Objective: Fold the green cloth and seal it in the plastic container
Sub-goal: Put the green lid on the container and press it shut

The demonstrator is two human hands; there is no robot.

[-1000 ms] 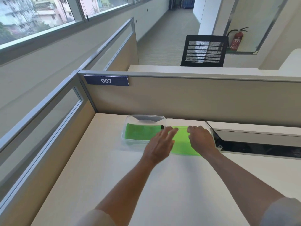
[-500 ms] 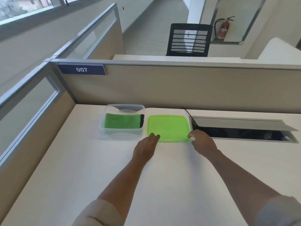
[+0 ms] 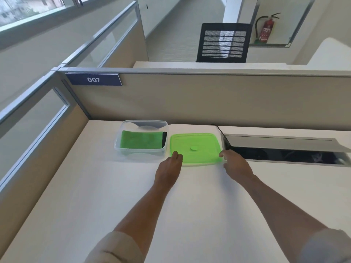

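Head view: green cloth (image 3: 141, 139) folded flat inside clear plastic container (image 3: 141, 139), far left on desk (image 3: 133, 196). Green lid (image 3: 195, 148) flat on desk, just beside container's right wall. Left hand (image 3: 170, 168) curled on lid's near-left corner, right hand (image 3: 234, 164) on near-right corner; firm grip or mere touch, cannot tell. Container left of both hands, nearer the left; lid travels leftward.

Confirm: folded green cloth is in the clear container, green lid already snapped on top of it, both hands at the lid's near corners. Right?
Not quite. The head view shows the green lid lying flat on the desk to the right of the clear container, which is open. The rest holds: folded green cloth inside, left hand and right hand at the lid's near corners.
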